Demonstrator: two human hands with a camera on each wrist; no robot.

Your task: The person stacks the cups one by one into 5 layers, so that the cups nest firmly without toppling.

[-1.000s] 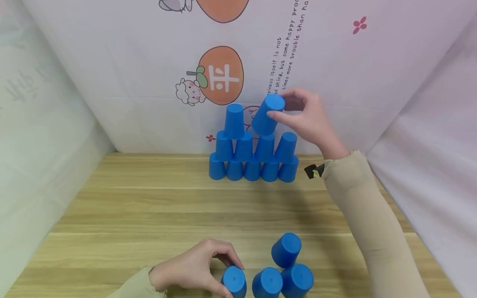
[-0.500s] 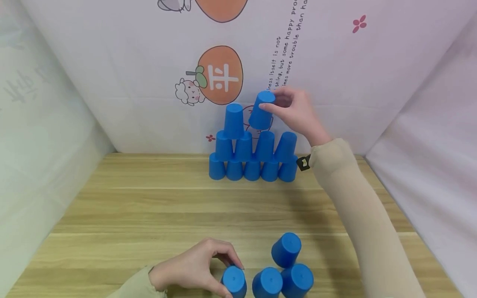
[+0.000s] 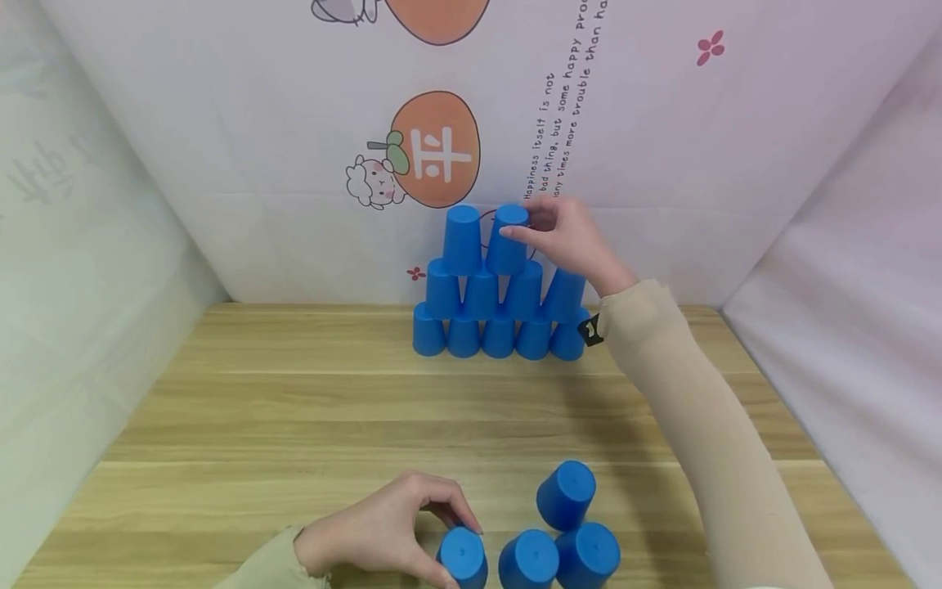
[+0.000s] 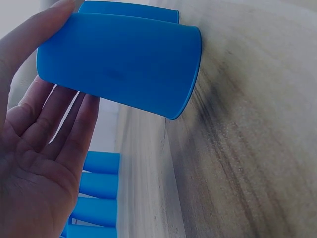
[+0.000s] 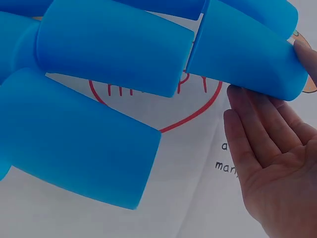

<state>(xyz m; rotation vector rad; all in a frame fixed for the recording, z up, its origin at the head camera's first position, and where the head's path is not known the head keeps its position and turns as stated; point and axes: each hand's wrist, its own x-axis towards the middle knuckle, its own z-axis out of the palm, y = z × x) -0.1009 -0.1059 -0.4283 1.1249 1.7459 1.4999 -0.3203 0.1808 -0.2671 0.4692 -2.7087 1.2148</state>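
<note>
My right hand (image 3: 570, 237) pinches an upside-down blue cup (image 3: 508, 241) between thumb and fingers on the third level of a cup pyramid. Its rim rests across two cups of the second row, beside another third-level cup (image 3: 463, 240). In the right wrist view the held cup (image 5: 247, 52) meets the second-row cup (image 5: 116, 47) at its rim. Near the front edge my left hand (image 3: 386, 523) grips a second blue cup (image 3: 464, 556) that stands upside down. The left wrist view shows thumb and fingers on opposite sides of that cup (image 4: 119, 62).
Several loose blue cups stand upside down right of my left hand, among them a front cup (image 3: 528, 559) and a farther one (image 3: 566, 494). A bottom row cup (image 3: 428, 330) marks the pyramid's left end. Behind hangs a printed white cloth (image 3: 294, 164) over the wooden table (image 3: 294, 409).
My right hand has moved left and down with its cup, from tilted above the second row to upright on it beside the other third-level cup. My left hand has stayed put.
</note>
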